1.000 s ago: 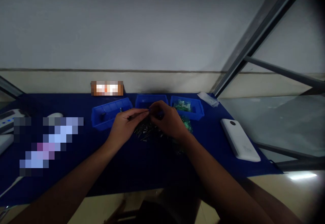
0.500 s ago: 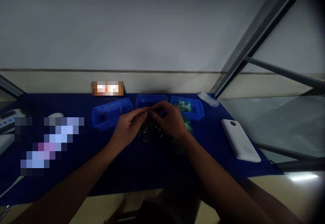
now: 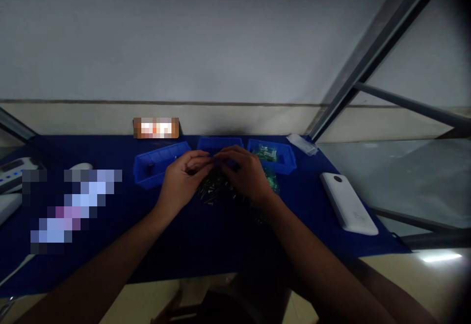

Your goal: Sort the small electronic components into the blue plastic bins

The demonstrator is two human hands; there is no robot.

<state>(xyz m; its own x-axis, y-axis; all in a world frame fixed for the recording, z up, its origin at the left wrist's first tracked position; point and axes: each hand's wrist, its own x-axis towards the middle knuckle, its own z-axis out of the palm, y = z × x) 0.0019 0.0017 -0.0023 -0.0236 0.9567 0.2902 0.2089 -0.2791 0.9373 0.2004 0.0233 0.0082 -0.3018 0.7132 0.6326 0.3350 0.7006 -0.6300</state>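
Note:
My left hand point(image 3: 181, 177) and my right hand point(image 3: 246, 171) meet fingertip to fingertip in the middle of the view. Both are closed in a pinch; whatever sits between the fingertips is too small and dark to make out. Below them lies a loose pile of dark, thin metal pieces that look like screws point(image 3: 210, 192), partly covered by my right hand. Just behind the hands stands a blue bin point(image 3: 221, 142), its inside mostly hidden. Green shiny packets point(image 3: 272, 181) lie beside my right wrist.
A left blue bin point(image 3: 145, 174) holds a few small dark pieces, and a right blue bin point(image 3: 289, 162) holds a green packet. A white power bank point(image 3: 349, 204) lies at right, a clear plastic bag point(image 3: 302, 144) at the back. Blurred-out items and a white device point(image 3: 20, 164) are at left.
My left hand has shifted slightly left, and its fingers are more arched than before. My right hand stays nearly in place. The pile shows a little more.

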